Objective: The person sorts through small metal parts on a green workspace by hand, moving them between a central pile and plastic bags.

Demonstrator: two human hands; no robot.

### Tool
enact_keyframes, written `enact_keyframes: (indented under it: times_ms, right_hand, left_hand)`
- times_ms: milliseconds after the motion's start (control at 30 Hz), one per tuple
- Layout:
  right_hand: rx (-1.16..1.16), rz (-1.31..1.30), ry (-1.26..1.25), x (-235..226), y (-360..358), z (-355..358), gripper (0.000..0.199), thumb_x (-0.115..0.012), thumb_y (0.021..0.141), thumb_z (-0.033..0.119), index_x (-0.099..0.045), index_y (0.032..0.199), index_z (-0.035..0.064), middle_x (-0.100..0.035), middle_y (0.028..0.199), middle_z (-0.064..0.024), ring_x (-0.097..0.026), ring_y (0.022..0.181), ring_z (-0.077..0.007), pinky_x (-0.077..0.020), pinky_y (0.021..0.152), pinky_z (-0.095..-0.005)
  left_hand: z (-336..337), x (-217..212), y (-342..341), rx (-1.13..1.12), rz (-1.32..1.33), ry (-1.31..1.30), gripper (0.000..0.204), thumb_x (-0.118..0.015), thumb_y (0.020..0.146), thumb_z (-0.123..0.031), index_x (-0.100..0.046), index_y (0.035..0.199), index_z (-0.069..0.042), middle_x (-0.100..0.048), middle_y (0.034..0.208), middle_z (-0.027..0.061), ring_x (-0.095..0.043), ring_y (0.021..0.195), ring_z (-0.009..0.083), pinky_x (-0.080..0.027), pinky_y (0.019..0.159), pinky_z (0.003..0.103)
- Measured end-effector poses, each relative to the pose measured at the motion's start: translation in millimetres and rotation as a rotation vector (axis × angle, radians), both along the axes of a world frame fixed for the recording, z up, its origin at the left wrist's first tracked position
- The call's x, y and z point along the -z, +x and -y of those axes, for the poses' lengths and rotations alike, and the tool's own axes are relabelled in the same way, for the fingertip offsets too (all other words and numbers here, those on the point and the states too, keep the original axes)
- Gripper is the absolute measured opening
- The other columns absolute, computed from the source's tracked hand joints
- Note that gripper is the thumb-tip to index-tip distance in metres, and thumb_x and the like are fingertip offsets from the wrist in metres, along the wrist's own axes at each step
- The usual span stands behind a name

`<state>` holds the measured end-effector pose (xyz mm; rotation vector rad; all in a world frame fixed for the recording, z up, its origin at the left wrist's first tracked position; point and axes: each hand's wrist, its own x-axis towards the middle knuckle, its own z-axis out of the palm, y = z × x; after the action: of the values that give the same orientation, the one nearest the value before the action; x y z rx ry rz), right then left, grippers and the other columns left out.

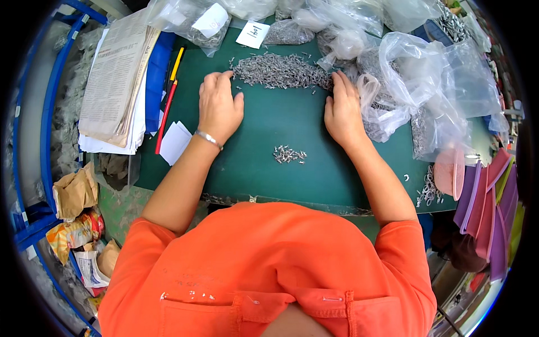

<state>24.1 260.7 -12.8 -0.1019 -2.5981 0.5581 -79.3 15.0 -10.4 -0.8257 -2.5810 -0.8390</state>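
A long heap of small silvery metal pieces [283, 70] lies across the far part of the green tabletop [264, 118]; the pieces are too small to name. At its left end rests my left hand [219, 106], fingertips by the edge of the heap and thumb apart. My right hand [343, 112] is at the heap's right end, fingers stretched forward and thumb out. Neither hand holds anything that I can see. Between my forearms, nearer to me, sits a much smaller pile of similar metal pieces [289, 154].
Clear plastic bags [401, 73] of metal parts crowd the back and right. A paper label [252, 34] lies behind the heap. On the left are stacked newspapers [115, 78], a red pencil-like stick [166, 118] and white paper slips [176, 143]. Metal rings [429, 188] lie near the right edge.
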Motion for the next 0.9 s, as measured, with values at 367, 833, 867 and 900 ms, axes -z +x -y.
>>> enact_keyframes:
  times_ms: [367, 833, 867, 900]
  right_hand:
    - [-0.307, 0.063, -0.279, -5.7, 29.0, 23.3, 0.057, -0.049, 0.081, -0.013, -0.045, 0.137, -0.0044, -0.060, 0.123, -0.0229, -0.055, 0.115, -0.0406, -0.0436, 0.102, -0.0445]
    - [-0.481, 0.014, -0.318, -12.1, 49.2, 23.5, 0.053, -0.051, 0.076, -0.016, -0.059, 0.125, 0.0020, -0.071, 0.102, -0.0124, -0.065, 0.092, -0.0301, -0.0528, 0.081, -0.0388]
    - [-0.521, 0.032, -0.303, -13.8, 51.9, 24.2, 0.052, -0.052, 0.074, -0.015, -0.061, 0.122, 0.0026, -0.070, 0.099, -0.0122, -0.065, 0.091, -0.0303, -0.0529, 0.080, -0.0392]
    - [-0.490, 0.050, -0.344, -14.5, 55.2, 23.7, 0.051, -0.052, 0.074, -0.015, -0.062, 0.121, 0.0029, -0.070, 0.099, -0.0119, -0.065, 0.092, -0.0307, -0.0525, 0.081, -0.0396]
  left_hand:
    - [-14.1, -6.7, 28.8, 0.293, 0.278, 0.146, 0.040, -0.062, 0.086, 0.005, -0.058, 0.125, -0.001, -0.065, 0.107, 0.0129, -0.066, 0.092, 0.0226, -0.055, 0.077, 0.032]
    - [-16.4, -12.5, 55.0, 0.533, 0.197, 0.239, 0.053, -0.065, 0.081, 0.009, -0.056, 0.131, -0.005, -0.066, 0.090, 0.0064, -0.062, 0.083, 0.0221, -0.052, 0.072, 0.032]
    - [-13.2, -11.5, 58.6, 0.574, 0.235, 0.177, 0.053, -0.065, 0.082, 0.009, -0.056, 0.132, -0.006, -0.066, 0.091, 0.0063, -0.062, 0.084, 0.0209, -0.052, 0.073, 0.031]
    - [-9.7, -12.6, 61.0, 0.568, 0.295, 0.192, 0.053, -0.065, 0.082, 0.009, -0.055, 0.132, -0.006, -0.066, 0.092, 0.0066, -0.063, 0.085, 0.0216, -0.052, 0.074, 0.031]
